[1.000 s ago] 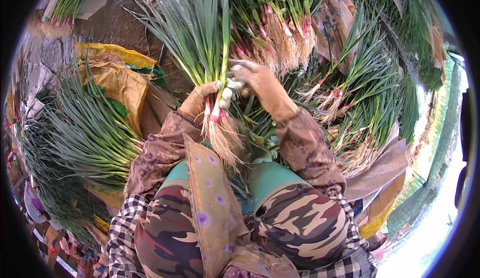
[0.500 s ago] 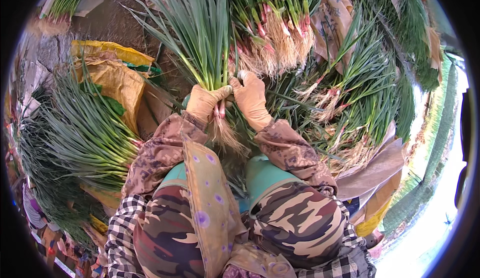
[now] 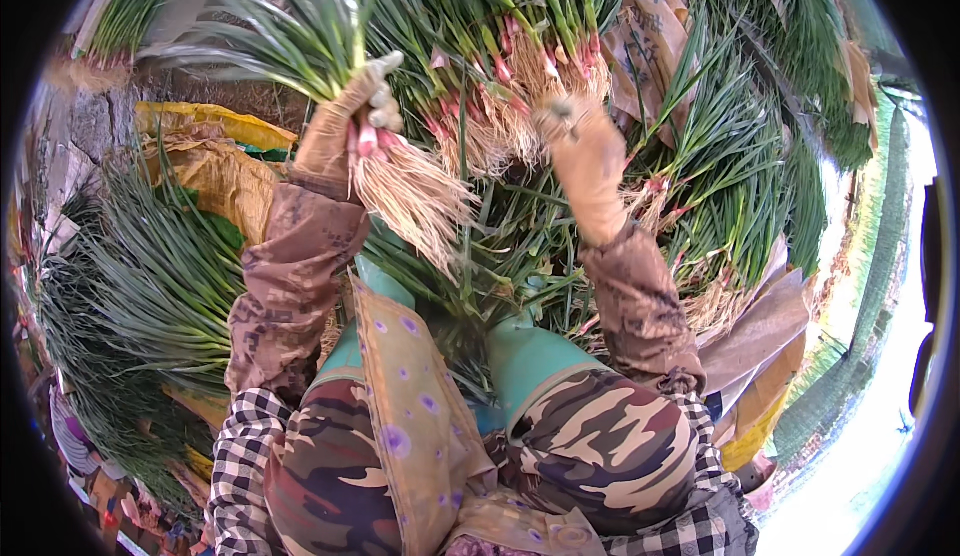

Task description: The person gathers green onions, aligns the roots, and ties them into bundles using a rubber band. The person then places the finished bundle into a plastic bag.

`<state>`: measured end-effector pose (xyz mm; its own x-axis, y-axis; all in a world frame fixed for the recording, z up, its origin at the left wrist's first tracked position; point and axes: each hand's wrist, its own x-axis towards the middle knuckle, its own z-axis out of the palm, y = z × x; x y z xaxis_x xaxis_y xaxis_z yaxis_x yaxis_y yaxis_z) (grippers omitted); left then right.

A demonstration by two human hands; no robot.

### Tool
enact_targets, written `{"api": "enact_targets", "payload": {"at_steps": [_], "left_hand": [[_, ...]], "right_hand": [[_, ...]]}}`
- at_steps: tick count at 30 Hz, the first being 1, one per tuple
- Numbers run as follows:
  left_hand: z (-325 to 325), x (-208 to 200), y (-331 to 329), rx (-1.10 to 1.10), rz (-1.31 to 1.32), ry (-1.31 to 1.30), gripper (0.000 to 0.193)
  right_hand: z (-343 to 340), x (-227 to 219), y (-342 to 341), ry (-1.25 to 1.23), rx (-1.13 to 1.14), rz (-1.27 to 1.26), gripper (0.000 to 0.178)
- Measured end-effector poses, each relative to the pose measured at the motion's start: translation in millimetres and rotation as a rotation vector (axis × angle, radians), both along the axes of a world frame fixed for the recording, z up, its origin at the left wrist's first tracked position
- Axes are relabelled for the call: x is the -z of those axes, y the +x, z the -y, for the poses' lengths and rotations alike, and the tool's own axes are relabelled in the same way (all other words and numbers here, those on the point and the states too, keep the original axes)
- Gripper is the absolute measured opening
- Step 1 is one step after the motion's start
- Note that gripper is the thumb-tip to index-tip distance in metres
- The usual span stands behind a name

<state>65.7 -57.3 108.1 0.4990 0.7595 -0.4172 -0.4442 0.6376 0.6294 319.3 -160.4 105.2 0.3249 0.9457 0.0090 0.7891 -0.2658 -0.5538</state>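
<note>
My left hand (image 3: 350, 121), in a tan glove with pale fingertips, is closed around a bunch of green garlic (image 3: 366, 141). Its flat green leaves fan up and to the left, blurred. Pinkish stem bases and long pale roots hang out below the fist toward the right. My right hand (image 3: 585, 151), also gloved, is raised in front of the roots of a large pile of green garlic (image 3: 520, 51). Motion smears its fingers, so whether they hold anything cannot be made out.
More green garlic lies in heaps at the left (image 3: 165, 276) and right (image 3: 745, 196). A yellow-brown sack (image 3: 215, 171) sits left of my arm. Brown paper sheets (image 3: 755, 326) lie under the right heap. Loose leaves (image 3: 490, 256) cover the ground before my green boots (image 3: 530, 356).
My left hand has moved up and left with the bunch, tilting its roots out to the right. My right hand has separated from it, moving right and slightly up.
</note>
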Motion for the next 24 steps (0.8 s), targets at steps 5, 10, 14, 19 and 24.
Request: {"api": "enact_targets", "payload": {"at_steps": [5, 10, 14, 19, 24], "left_hand": [[24.4, 16.4, 42.4, 0.038, 0.112, -0.195, 0.047], [40.2, 26.4, 38.8, 0.176, -0.035, -0.066, 0.052], [47.1, 39.6, 39.8, 0.252, -0.117, -0.116, 0.034], [57.4, 35.2, 17.9, 0.325, -0.273, -0.079, 0.025], [70.6, 29.8, 28.0, 0.309, -0.267, -0.059, 0.025]], "right_hand": [[-31.0, 23.3, 35.1, -0.154, 0.146, 0.229, 0.024], [3.6, -5.1, -33.2, 0.032, -0.081, 0.004, 0.015], [31.7, -4.2, -68.6, 0.149, -0.476, -0.039, 0.021], [31.8, 2.4, -60.9, -0.164, -0.409, -0.42, 0.022], [-13.1, -1.9, -60.8, -0.392, 0.188, -1.175, 0.026]]}}
